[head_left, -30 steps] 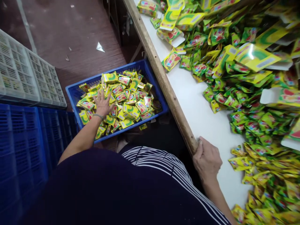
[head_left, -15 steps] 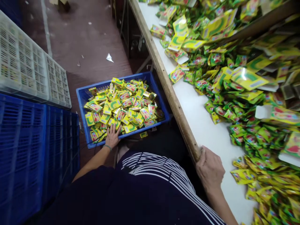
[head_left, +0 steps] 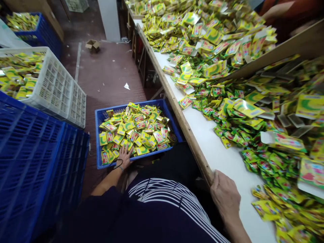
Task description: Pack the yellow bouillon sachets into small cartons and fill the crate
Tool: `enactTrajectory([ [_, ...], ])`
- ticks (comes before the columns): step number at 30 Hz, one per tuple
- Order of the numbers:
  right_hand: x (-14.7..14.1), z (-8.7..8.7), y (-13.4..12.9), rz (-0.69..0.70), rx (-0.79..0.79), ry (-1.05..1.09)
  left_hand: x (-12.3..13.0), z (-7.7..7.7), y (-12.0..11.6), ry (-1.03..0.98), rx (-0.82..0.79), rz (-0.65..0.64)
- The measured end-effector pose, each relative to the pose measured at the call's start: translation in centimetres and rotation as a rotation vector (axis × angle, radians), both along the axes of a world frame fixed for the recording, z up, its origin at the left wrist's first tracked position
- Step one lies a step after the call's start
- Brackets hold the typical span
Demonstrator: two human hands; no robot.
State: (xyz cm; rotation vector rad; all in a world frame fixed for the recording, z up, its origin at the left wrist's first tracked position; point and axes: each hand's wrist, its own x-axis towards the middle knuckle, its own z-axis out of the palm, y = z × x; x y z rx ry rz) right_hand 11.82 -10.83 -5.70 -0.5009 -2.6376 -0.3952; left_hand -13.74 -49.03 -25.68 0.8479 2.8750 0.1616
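Blue plastic crate (head_left: 98,123) of boxy yellow cartons (head_left: 138,128)

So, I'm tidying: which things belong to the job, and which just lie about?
Likely job things: rectangular blue plastic basket, small yellow cardboard boxes, glossy green sachets, wood-edged white table.
Seemingly lying about: white triangular scrap, open brown cardboard box.

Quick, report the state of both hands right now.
Left hand: open, spread at the near rim of the blue crate, by the yellow boxes; no visible grasp.
Right hand: closed on the wooden table edge.
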Motion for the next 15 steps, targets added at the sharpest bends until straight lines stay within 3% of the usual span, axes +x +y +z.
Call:
enactTrajectory([
  [11, 0.27, 0.58, -0.12, 0.005, -0.02, -0.018, 0.2, 0.36, -0.21, 0.023, -0.008, 0.004],
  [15, 0.87, 0.57, 0.55, 0.171, 0.064, -0.053, 0.32, -0.15, -0.47, 0.025, -0.028, 0.017],
])
